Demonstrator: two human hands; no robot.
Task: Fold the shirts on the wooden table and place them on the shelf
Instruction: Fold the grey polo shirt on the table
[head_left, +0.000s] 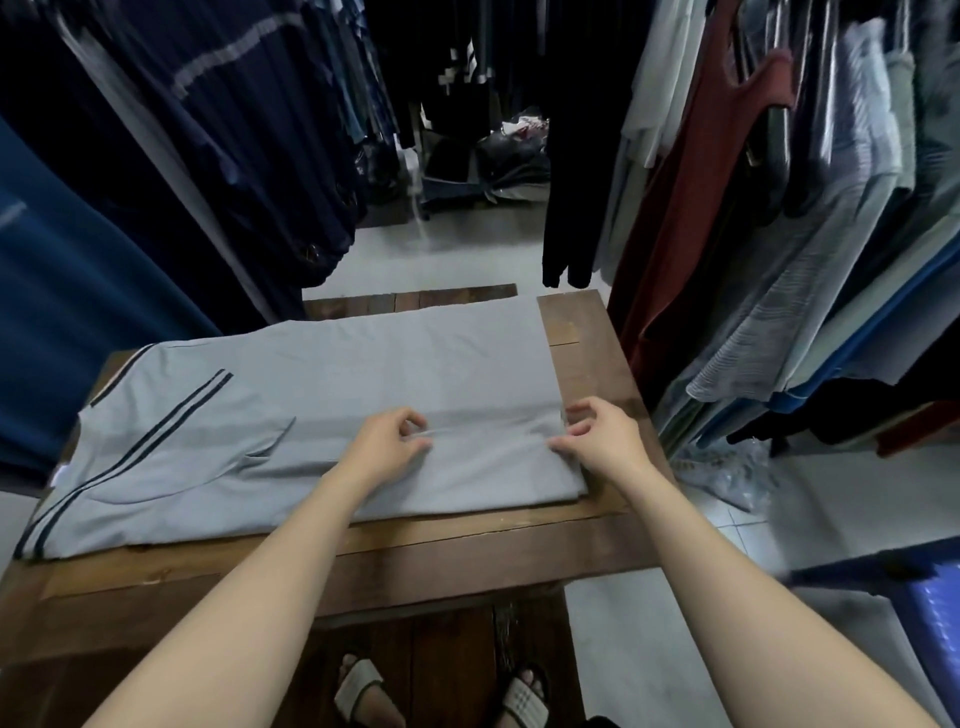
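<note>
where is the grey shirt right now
In the head view, the light grey shirt with dark stripes lies flat across the brown wooden table; the left hand and right hand pinch it near its right end.

I've got dark navy garments (208, 156) hanging at 10 o'clock and black trousers (576, 182) at 1. At 2, a maroon sleeveless top (691, 218) hangs beside pale striped shirts (810, 291). Heap of clothes (498, 161) on the tiled floor (457, 260) at 12. Clear plastic bag (727, 473) at 3. Blurred blue plastic object (924, 597) at 4. Grey sandals (358, 686) at 6.
</note>
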